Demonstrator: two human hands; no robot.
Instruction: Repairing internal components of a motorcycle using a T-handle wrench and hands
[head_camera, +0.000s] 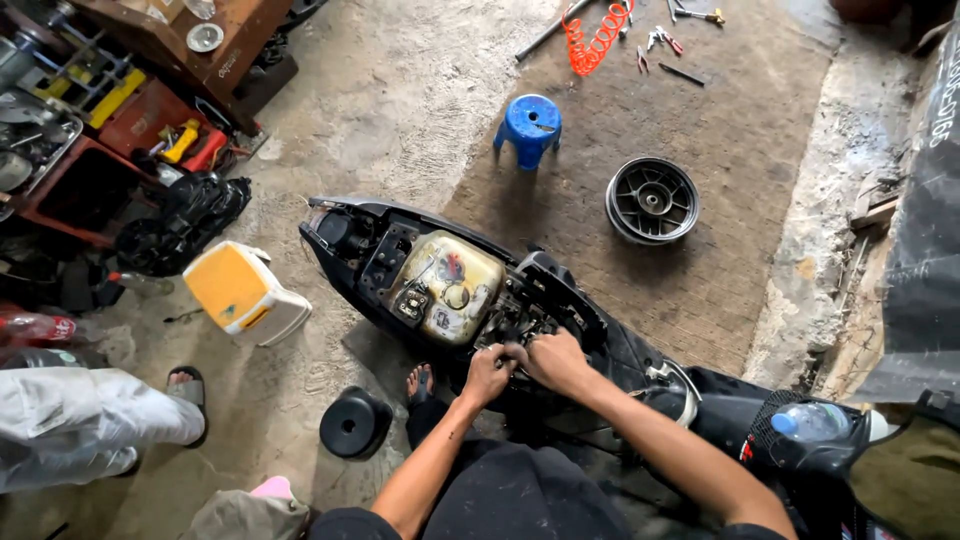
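Mid-teardown: left hand (487, 372) and right hand (553, 360) both pinching something small (can't tell what) beside the scooter's (560, 290) fuel tank (447, 287); probably needing careful wiggling next.

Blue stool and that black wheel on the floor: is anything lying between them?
No. In the head view, only bare floor separates the blue stool from the black wheel; the tools lie farther up.

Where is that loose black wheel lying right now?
In the head view the black wheel lies flat on the brown floor mat, upper right of centre, right of the blue stool and beyond the stripped scooter.
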